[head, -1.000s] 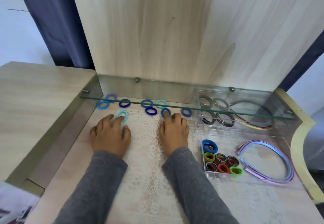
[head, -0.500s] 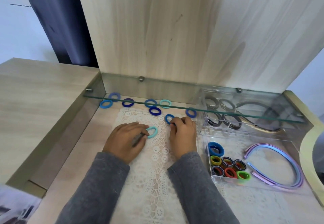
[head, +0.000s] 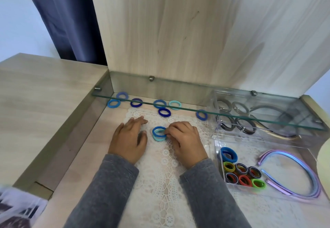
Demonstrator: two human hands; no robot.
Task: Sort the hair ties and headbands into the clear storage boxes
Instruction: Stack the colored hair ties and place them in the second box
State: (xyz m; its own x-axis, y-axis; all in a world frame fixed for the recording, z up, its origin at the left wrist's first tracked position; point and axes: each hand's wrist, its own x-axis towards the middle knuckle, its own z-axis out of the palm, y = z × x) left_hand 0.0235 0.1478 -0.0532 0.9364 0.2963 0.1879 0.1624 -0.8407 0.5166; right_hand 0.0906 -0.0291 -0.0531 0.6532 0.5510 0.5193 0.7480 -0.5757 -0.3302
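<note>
Right hand [head: 185, 140] on lace mat [head: 160, 174], fingers curled, pinching blue hair tie [head: 157, 128] stacked on teal hair tie [head: 157, 139] near mat centre. Left hand [head: 129, 138] flat on mat, fingers relaxed, holding nothing.

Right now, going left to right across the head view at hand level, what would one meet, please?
Left hand, blue hair tie stacked on a teal hair tie, right hand, thick blue hair tie in the clear storage box, pastel headbands.
</note>
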